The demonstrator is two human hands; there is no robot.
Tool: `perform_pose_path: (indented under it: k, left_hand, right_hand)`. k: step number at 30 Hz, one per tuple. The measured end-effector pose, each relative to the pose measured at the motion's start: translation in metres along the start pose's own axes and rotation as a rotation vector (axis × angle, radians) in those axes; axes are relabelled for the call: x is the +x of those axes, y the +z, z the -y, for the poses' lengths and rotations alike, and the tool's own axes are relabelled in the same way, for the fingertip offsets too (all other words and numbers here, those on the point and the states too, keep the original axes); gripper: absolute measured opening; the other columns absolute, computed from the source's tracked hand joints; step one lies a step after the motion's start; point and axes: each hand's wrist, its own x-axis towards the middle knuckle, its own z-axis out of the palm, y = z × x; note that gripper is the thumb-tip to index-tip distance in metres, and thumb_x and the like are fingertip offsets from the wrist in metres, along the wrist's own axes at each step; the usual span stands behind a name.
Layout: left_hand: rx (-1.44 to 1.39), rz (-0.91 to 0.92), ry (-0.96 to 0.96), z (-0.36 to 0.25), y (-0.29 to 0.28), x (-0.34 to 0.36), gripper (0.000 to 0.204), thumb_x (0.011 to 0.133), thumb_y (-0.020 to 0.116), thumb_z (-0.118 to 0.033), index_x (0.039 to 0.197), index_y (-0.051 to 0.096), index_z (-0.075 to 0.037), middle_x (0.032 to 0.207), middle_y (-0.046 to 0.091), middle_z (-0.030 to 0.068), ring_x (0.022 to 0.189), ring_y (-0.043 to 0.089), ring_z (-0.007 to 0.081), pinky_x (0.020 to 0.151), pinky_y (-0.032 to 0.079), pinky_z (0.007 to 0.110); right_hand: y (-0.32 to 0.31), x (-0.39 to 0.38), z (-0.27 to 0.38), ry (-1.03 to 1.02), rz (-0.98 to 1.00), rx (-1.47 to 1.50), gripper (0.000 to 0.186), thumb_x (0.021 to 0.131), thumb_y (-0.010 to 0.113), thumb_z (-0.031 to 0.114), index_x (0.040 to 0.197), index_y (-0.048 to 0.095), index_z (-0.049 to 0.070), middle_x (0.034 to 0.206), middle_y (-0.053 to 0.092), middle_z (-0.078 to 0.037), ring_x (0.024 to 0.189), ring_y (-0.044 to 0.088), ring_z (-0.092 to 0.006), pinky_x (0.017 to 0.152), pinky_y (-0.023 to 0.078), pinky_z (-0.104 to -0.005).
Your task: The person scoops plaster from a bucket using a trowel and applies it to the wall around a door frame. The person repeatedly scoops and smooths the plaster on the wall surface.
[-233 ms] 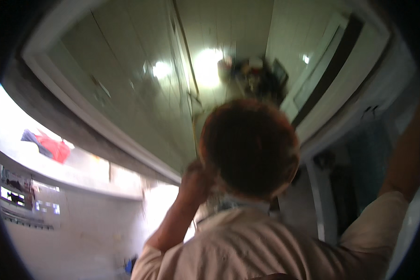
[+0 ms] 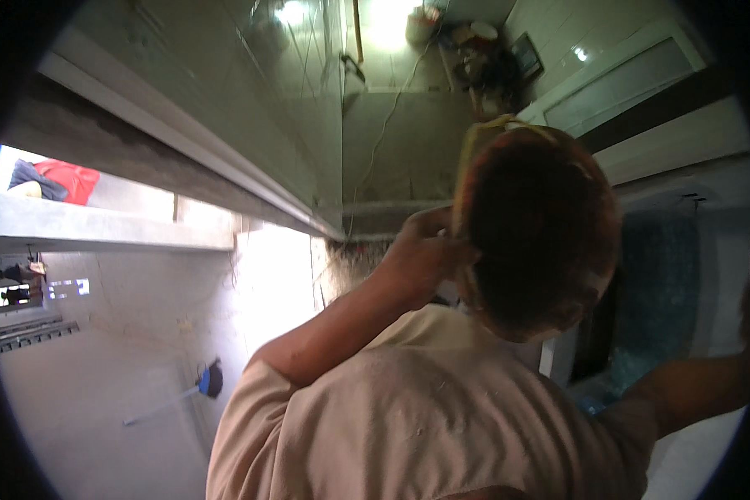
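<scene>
Left hand has risen beside a yellow strap.

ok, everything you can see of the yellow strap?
The strap is a narrow, yellowish band that looks soft and flexible, perhaps fabric or elastic; blur hides the material. It runs up along the left side of the head, seen from behind, then bends over near the top toward the right. The left hand is raised at its lower stretch, fingers against or very near it; a firm grip can't be confirmed. No buckle can be made out.
</scene>
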Motion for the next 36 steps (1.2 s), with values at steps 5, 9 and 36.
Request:
perform_pose_path:
  k: [5, 9, 36]
  left_hand:
    - [0.089, 0.16, -0.098, 0.04, 0.022, 0.031, 0.031, 0.079, 0.07, -0.002, 0.109, 0.067, 0.005, 0.094, 0.068, 0.0117, 0.083, 0.065, 0.0197, 0.074, 0.052, 0.032]
    - [0.255, 0.169, -0.024, 0.065, 0.035, 0.042, 0.032, 0.074, 0.069, -0.004, 0.104, 0.067, 0.007, 0.094, 0.067, 0.0144, 0.084, 0.063, 0.023, 0.076, 0.051, 0.033]
    - [0.7, 0.135, 0.39, 0.105, 0.058, 0.068, 0.025, 0.069, 0.071, -0.009, 0.09, 0.069, 0.003, 0.097, 0.069, 0.0208, 0.101, 0.066, 0.0331, 0.094, 0.05, 0.042]
  right_hand:
    - [0.012, -0.111, -0.022, 0.376, 0.617, -0.126, 0.029, 0.091, 0.069, 0.02, 0.113, 0.067, 0.002, 0.099, 0.062, -0.007, 0.094, 0.06, -0.0219, 0.079, 0.05, -0.0325]
    - [0.107, -0.13, 0.01, 0.453, 0.895, -0.046, 0.038, 0.09, 0.067, 0.011, 0.126, 0.064, 0.0, 0.111, 0.068, -0.014, 0.099, 0.066, -0.026, 0.091, 0.051, -0.0371]
    - [0.235, -0.161, 0.017, 0.624, 0.679, -0.061, 0.036, 0.093, 0.059, 0.015, 0.124, 0.059, -0.003, 0.121, 0.063, -0.028, 0.114, 0.059, -0.0428, 0.098, 0.046, -0.0526]
